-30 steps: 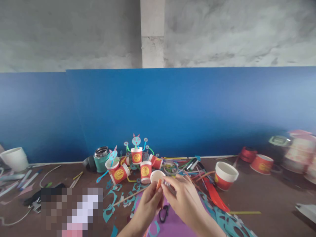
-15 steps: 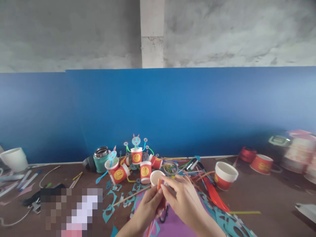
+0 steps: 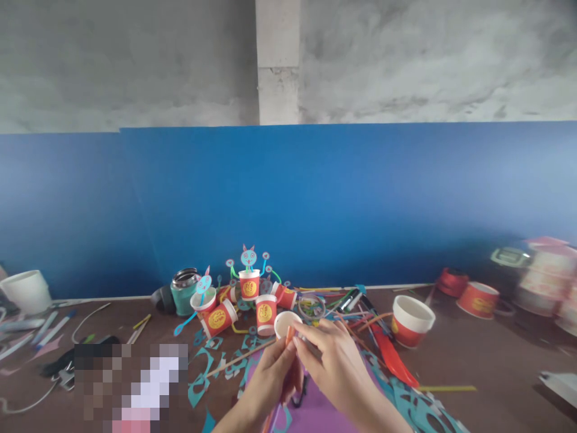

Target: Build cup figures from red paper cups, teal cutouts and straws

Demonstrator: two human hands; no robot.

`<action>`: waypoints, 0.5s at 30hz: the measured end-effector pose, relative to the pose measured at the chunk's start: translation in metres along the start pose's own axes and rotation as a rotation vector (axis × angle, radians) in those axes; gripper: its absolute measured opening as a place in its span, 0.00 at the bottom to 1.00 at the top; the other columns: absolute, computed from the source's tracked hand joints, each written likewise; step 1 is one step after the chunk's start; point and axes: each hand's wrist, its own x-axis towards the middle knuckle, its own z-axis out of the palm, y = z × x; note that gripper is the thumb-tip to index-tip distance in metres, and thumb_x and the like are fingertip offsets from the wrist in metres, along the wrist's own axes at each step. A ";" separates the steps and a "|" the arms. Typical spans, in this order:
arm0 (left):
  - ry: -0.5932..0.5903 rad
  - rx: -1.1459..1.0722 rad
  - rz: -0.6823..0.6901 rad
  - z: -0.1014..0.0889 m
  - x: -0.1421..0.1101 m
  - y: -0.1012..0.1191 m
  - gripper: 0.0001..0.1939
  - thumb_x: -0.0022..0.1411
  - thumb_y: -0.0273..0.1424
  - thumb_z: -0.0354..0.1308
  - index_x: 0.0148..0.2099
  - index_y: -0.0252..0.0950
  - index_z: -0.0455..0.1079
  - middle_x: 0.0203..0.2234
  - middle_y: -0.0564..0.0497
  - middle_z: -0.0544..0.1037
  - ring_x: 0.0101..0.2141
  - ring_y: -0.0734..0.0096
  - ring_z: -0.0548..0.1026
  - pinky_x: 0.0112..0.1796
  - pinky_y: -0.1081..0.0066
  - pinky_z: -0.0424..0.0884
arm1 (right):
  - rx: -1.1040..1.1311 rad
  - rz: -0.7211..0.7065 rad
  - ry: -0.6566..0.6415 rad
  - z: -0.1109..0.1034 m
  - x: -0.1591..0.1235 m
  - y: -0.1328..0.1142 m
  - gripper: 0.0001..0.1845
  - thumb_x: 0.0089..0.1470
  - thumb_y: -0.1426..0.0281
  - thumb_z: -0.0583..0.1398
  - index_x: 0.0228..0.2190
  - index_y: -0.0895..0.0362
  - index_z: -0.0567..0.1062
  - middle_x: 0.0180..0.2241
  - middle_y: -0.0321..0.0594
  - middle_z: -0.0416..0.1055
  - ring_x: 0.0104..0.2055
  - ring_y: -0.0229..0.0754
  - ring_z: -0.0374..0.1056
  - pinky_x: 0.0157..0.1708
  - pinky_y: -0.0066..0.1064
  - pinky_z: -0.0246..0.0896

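Observation:
My left hand and my right hand meet low in the middle of the view, fingers closed. Between their fingertips they pinch an orange straw; most of it is hidden by the fingers. Just behind them is a paper cup with a white inside, partly covered by the hands. Under the hands lies a purple sheet, with a dark loop-shaped thing on it. Close behind stands another red and white paper cup.
Decorated cups with blue paper faces and bent straw arms stand at the back, beside a teal flask. A red scissors-like handle and a larger paper cup are right. Blue paper scraps and pens lie left.
Both hands stay almost in place, still pinching the orange straw, with only slight finger movement. The surroundings look unchanged.

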 end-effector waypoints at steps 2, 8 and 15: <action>0.001 -0.018 0.001 -0.001 0.002 -0.004 0.28 0.51 0.58 0.54 0.32 0.35 0.64 0.09 0.61 0.62 0.10 0.84 0.52 0.14 0.76 0.42 | -0.005 -0.005 0.001 0.000 0.000 0.000 0.12 0.58 0.71 0.53 0.34 0.51 0.76 0.26 0.38 0.74 0.31 0.42 0.66 0.34 0.30 0.51; 0.023 -0.043 -0.016 -0.002 0.003 -0.006 0.28 0.49 0.57 0.56 0.32 0.35 0.64 0.10 0.63 0.58 0.13 0.84 0.50 0.17 0.76 0.42 | 0.034 0.039 -0.021 0.000 0.001 0.000 0.11 0.57 0.71 0.54 0.34 0.51 0.77 0.27 0.38 0.75 0.32 0.44 0.67 0.33 0.31 0.53; 0.134 -0.113 -0.053 0.007 -0.007 0.009 0.30 0.42 0.56 0.62 0.32 0.34 0.65 0.16 0.63 0.54 0.19 0.83 0.49 0.21 0.77 0.43 | 0.165 0.069 -0.007 -0.005 0.002 0.003 0.14 0.57 0.68 0.56 0.45 0.47 0.73 0.34 0.36 0.76 0.37 0.44 0.69 0.42 0.35 0.55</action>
